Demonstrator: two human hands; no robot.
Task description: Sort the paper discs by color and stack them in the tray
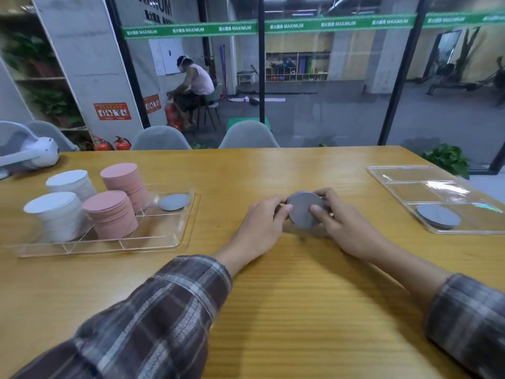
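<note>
Grip, left: left hand pinches the 9 o'clock edge of the held grey stack, thumb tip on its face.
Grip, right: right hand curls round the 3 o'clock edge, thumb laid on the face. Both hands grasp the same stack.
Stack location: mid-table, between the two trays, just above the wood. Contact with the surface cannot be told.
Stack attitude: round, so no long axis. Flat face tipped up and back toward the wearer.
Surface: wooden table, yellow-brown, with grain running left to right.
9 o'clock: clear divided left tray. It holds a far white stack, a near white stack, a far pink stack and a near pink stack, all upright. A low grey pile lies flat in the tray's right-hand compartment.
3 o'clock: clear right tray, with flat grey discs in its nearest compartment.
10 o'clock: white headset at the table's far corner.
12 o'clock: two grey chairs behind the table edge, then a glass wall with a green band.
Beyond the glass: gym floor, cubby shelves, and a seated person at 11 o'clock.
Floor level: fire extinguishers at 10 o'clock, a plant at 2 o'clock.
</note>
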